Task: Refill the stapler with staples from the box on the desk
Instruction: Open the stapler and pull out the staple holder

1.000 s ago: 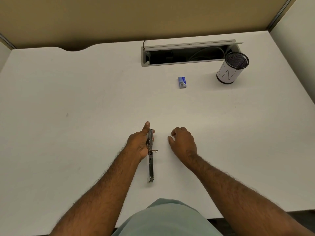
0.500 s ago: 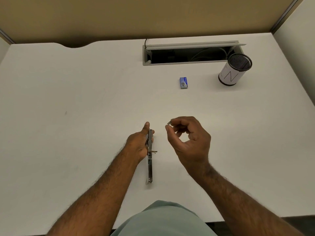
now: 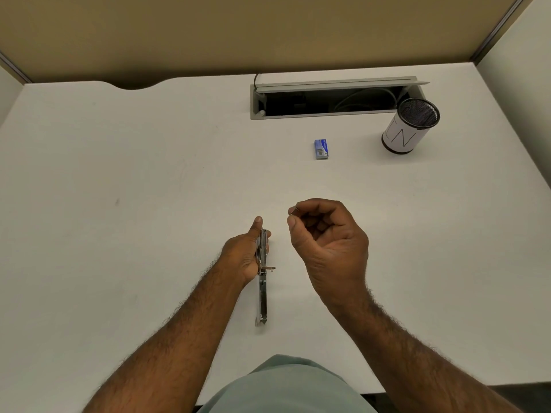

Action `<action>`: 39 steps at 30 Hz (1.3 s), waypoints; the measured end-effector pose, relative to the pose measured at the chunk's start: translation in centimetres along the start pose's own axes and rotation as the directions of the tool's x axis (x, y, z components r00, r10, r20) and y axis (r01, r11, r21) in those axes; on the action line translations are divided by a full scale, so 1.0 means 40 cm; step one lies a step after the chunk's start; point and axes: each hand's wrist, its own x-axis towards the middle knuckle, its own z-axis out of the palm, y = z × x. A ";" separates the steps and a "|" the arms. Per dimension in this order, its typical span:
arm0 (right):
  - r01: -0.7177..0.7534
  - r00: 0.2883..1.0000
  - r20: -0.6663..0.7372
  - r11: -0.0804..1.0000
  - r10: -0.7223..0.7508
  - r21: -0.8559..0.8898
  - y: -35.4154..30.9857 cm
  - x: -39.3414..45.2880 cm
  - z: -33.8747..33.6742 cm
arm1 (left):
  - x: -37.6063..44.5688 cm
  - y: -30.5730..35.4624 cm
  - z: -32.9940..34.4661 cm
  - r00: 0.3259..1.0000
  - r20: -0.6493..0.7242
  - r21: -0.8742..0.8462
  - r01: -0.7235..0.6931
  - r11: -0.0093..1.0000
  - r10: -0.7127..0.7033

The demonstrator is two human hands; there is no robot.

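Observation:
A slim metal stapler [image 3: 262,296] lies opened out flat on the white desk [image 3: 119,234], running toward me. My left hand [image 3: 244,251] grips its far half from the left, thumb along the top. My right hand [image 3: 325,242] hovers just right of it, raised off the desk, fingers curled, pinching a tiny silvery strip of staples [image 3: 295,210] between thumb and forefinger. The small blue staple box [image 3: 321,149] lies farther back on the desk, apart from both hands.
A black mesh pen cup [image 3: 410,126] with a white paper label stands at the back right. An open cable tray [image 3: 334,98] is set into the desk behind the box. A tan partition wall [image 3: 268,31] borders the far edge.
My right hand has lifted off the desk beside the stapler, turned palm toward me and risen with the small staple strip pinched in it. The left hand and stapler have stayed in place.

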 end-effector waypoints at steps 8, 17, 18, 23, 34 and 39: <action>-0.155 0.988 0.043 0.970 0.150 0.187 -0.032 0.002 0.006 | 0.007 0.000 -0.006 1.000 0.001 -0.010 0.021 1.000 -0.021; -0.250 0.968 0.074 0.931 0.239 0.266 -0.049 0.009 0.008 | 0.008 -0.002 -0.006 1.000 -0.013 0.039 0.018 0.999 -0.017; -0.255 0.967 0.078 0.928 0.243 0.272 -0.051 0.009 0.008 | 0.008 -0.002 -0.006 1.000 -0.012 0.038 0.019 0.999 -0.018; -0.416 0.908 0.144 0.805 0.393 0.423 -0.073 0.016 0.008 | 0.003 0.001 -0.007 1.000 -0.002 0.041 0.024 0.999 -0.024; -0.709 0.625 0.441 0.231 0.645 0.666 -0.104 0.031 0.011 | -0.001 0.002 -0.006 0.998 0.063 -0.023 0.008 1.000 -0.006; -0.716 0.641 0.499 0.220 0.584 0.662 -0.112 0.028 0.006 | 0.001 0.004 -0.008 0.997 0.075 0.010 0.015 1.000 -0.015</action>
